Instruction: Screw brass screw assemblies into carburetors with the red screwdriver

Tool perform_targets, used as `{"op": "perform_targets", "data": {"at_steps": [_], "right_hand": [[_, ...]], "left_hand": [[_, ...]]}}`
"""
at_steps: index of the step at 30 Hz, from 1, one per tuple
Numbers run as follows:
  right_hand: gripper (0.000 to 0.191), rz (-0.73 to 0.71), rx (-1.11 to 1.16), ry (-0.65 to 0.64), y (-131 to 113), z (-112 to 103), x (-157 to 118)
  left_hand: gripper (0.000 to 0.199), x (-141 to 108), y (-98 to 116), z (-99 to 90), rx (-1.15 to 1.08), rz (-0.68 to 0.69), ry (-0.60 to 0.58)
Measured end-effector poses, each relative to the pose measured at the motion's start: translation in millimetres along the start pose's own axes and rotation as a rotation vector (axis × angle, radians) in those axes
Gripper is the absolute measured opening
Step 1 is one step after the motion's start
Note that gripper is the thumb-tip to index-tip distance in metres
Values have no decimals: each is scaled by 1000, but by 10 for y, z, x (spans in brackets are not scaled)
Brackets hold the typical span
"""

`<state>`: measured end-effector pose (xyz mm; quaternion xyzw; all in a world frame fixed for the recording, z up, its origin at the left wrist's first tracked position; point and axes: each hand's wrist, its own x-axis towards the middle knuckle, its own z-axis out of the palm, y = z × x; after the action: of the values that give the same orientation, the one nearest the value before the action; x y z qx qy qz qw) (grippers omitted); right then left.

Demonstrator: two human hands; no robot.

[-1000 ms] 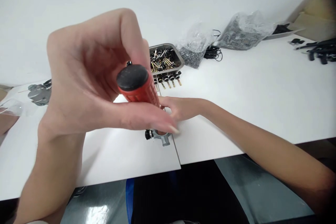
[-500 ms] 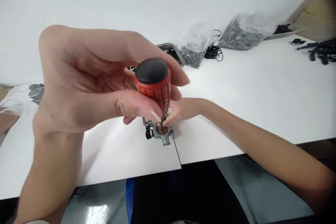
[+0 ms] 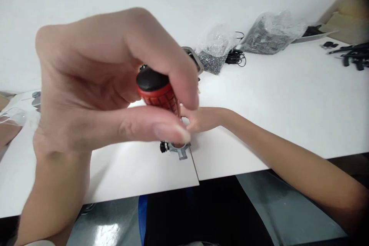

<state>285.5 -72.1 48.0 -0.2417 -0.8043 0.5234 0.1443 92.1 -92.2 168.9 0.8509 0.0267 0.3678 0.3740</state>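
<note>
1. Red-handled tool (image 3: 161,98), black domed end cap; above the grey metal part, tilted. Lower end hidden by the thumb.
2. Left hand (image 3: 95,84): large before the camera, up and left of the grey metal part. Grip closed on the red-handled tool, its handle between thumb and forefinger.
3. Grey metal part (image 3: 182,154), landmark for this list: lies on the tabletop at a seam, ring-shaped opening partly covered by the left thumb, short stub toward the near edge.
4. Black knob (image 3: 163,147), silver collar: at the left side of the grey metal part.
5. Right hand (image 3: 203,118): just beyond the grey metal part, to its right. Fingertips hidden; cannot tell whether its grip holds anything.
6. Tabletop (image 3: 259,100), white: beneath the grey metal part.
7. Metal tray (image 3: 201,68): beyond the grey metal part, mostly hidden behind the left hand.
8. Clear bag (image 3: 212,61) of small dark pieces: farther beyond the grey metal part, rightward.
9. Black cable coil (image 3: 235,58): right of that bag, beyond the grey metal part.
10. Larger plastic bag (image 3: 263,38), grey contents: beyond the grey metal part, farther right.
11. Black parts (image 3: 357,57): far right of the grey metal part.
</note>
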Motion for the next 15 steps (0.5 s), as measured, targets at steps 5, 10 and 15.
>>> {"op": "perform_targets", "data": {"at_steps": [5,10,15], "right_hand": [[33,21,-10,-2,-22,5,12],[30,8,-23,6,-23,7,11],[32,14,-5,-7,-34,-3,3]], "left_hand": [[76,91,87,136,95,-66,77],[73,100,104,152,-83,-166,178],[76,112,96,18,-25,-162,15]]}}
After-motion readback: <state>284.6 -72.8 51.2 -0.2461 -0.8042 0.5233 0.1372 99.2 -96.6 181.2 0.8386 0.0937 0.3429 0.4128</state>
